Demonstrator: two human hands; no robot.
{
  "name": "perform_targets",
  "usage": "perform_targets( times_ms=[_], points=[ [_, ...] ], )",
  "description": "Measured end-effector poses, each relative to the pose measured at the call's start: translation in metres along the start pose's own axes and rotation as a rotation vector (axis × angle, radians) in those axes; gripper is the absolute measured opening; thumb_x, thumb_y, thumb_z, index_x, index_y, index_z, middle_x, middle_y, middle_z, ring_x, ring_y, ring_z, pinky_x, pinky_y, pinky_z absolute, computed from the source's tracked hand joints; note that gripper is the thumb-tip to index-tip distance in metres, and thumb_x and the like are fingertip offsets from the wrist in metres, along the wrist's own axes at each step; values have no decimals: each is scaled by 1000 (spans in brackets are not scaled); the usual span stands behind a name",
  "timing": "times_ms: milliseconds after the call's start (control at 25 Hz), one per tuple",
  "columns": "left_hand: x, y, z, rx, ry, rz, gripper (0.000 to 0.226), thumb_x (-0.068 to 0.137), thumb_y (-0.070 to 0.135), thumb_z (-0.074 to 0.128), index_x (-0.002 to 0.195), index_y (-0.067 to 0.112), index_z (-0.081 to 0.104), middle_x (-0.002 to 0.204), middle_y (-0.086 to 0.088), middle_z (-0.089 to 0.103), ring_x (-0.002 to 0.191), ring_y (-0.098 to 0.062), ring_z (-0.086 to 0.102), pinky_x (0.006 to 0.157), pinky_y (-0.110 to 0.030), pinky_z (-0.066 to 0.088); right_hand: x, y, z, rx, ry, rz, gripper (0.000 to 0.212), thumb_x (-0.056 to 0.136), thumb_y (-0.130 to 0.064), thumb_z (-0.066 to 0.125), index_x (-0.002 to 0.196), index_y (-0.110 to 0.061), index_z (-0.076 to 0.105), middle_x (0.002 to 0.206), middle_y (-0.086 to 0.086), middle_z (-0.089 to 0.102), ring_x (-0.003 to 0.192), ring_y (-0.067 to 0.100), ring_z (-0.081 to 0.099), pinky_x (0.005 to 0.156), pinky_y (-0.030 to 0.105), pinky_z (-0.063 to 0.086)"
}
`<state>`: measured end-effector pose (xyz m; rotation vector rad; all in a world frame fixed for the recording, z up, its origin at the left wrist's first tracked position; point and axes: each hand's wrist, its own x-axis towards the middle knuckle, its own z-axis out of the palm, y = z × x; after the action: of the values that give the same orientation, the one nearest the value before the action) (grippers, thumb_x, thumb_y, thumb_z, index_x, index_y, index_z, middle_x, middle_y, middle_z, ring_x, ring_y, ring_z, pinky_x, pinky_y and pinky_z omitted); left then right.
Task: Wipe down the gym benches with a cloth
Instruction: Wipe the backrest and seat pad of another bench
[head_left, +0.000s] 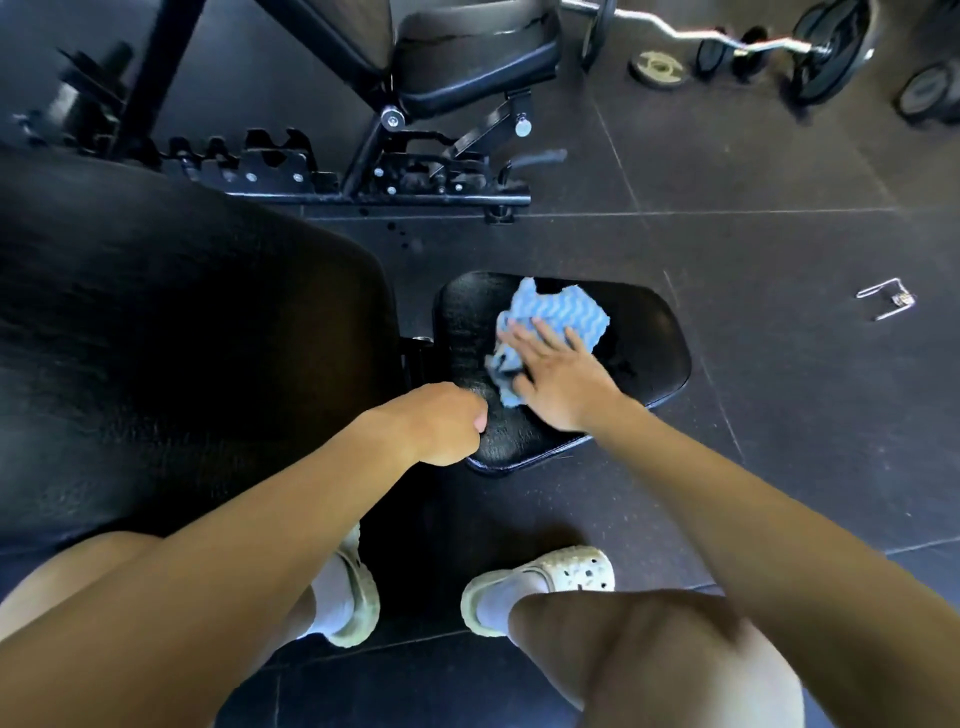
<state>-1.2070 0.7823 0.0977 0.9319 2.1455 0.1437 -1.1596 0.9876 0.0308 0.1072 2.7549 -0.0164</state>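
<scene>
The cloth (558, 312), a blue rag with pale wavy stripes, soft and bunched, lies at the centre of the frame on the seat pad (644, 332) of the desk. The right grip (561, 379) is spread flat on the cloth's lower half, fingers straight and pressing, not clutching. The left grip (447, 423) is curled into a fist at the pad's lower-left corner, with nothing visible inside it.

The step in hand looks like wiping the seat. To do it well, I would keep the palm flat so the rag does not roll up. I would work in overlapping strokes out to the rounded edges, and refold to a fresh face once one side is soiled. The bunched top of the cloth could be smoothed for fuller contact.

The pad is glossy black vinyl with a fine leathery grain and rounded corners. The much larger back pad (182, 338) fills the left of the frame in the same material. The floor (753, 441) is dark speckled rubber tiles. At the top stand a second bench (467, 57) on a black steel frame and a chrome curl bar (691, 36).
</scene>
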Motion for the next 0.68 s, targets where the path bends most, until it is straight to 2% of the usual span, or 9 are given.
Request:
perform_targets(
  times_ms=[120,240,280,360,440,480,560,600,680],
  points=[
    [4,-2,-4,-6,-20,1,36,92,8,45,121,15,66,123,-8,65,110,-30,59,98,-42,50,41,24,-18,36,-6,207,64,105,-44,16,162,-23,-5,170,-6,-11,157,22,-10,126,52,0],
    [9,-1,-10,-6,-17,15,33,89,9,47,112,15,71,116,-7,70,109,-28,62,98,-43,51,56,-5,-23,104,11,338,65,105,-40,16,162,-18,-6,170,-2,-10,156,31,-12,124,58,0],
    [13,-2,-12,-2,-3,29,31,86,10,47,103,15,72,111,-8,73,106,-28,64,95,-44,52,54,-23,-19,68,25,292,67,104,-41,17,162,-16,-7,170,1,-10,156,34,-12,124,59,1],
    [18,-3,-16,15,25,53,35,76,18,43,93,16,73,99,-10,75,96,-29,68,88,-45,55,38,-47,-6,-20,37,70,73,103,-47,22,162,-16,-7,170,1,-12,156,33,-13,125,57,1],
    [23,-6,-16,70,22,66,46,66,24,37,91,16,75,93,-7,75,90,-28,68,84,-43,57,31,-30,-3,-6,42,-103,70,103,-47,23,163,-23,-3,170,-7,-11,156,23,-13,126,50,-2],
    [25,-7,-15,91,14,69,43,64,22,38,86,17,75,91,-7,75,87,-28,68,83,-43,57,36,-13,-6,-2,60,-122,67,103,-47,22,163,-26,-1,170,-9,-9,156,19,-12,127,48,-3],
    [26,-9,-14,54,-1,56,27,67,17,44,77,27,67,87,-7,72,80,-24,62,80,-39,56,54,14,-13,-4,80,-15,65,104,-46,22,163,-27,2,171,-8,-5,157,19,-8,127,47,-2],
    [25,-9,-15,26,-3,55,28,72,14,47,80,32,67,87,-4,71,82,-23,61,80,-35,54,65,21,-16,35,87,79,65,105,-45,22,163,-25,3,171,-6,-2,157,20,-6,127,47,-2],
    [21,-8,-14,-8,20,37,34,80,8,51,96,24,77,99,1,75,94,-21,66,89,-35,55,82,13,-23,151,93,234,64,105,-42,19,163,-22,2,171,-4,-1,157,23,-6,126,49,-3]
  ],
)
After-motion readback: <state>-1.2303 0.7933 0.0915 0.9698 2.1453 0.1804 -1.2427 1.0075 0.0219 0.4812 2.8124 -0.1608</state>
